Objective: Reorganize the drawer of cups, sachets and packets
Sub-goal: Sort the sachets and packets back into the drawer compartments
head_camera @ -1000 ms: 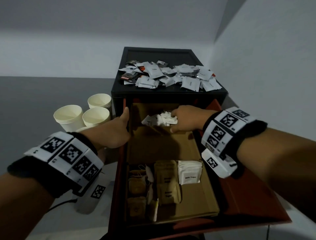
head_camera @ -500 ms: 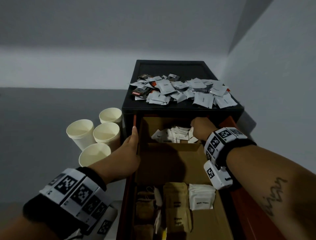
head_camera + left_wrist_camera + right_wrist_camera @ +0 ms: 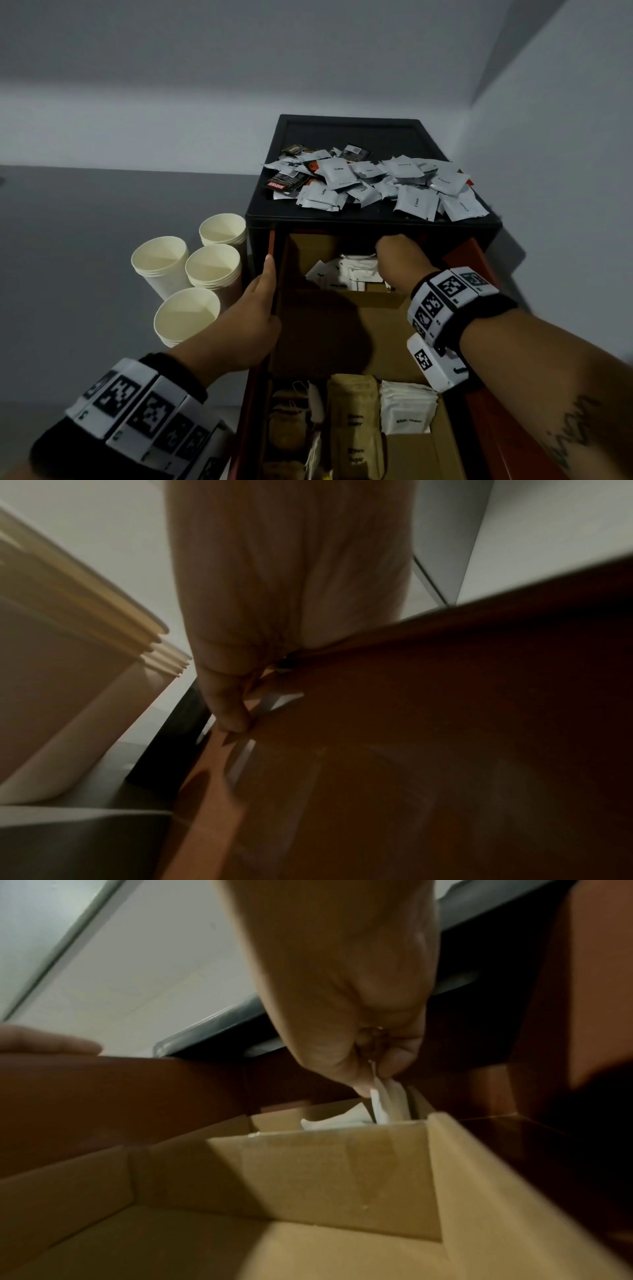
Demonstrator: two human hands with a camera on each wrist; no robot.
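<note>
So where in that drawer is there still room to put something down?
The middle compartment is bare, between the white sachets at the back and the sugar packets in front. A small patch sits before the white sugar. The cabinet top is crowded in front.

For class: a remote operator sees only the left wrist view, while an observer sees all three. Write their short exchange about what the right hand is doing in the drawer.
Operator: I only see my left hand on the drawer edge. Where is the right hand?
Observer: The right hand is in the rear compartment of the cardboard organiser.
Operator: Is it holding anything?
Observer: Yes. The right wrist view shows it pinching white sachets.
Operator: What else is left to sort?
Observer: A loose pile of coffee and cream sachets lies on the black cabinet top.
</note>
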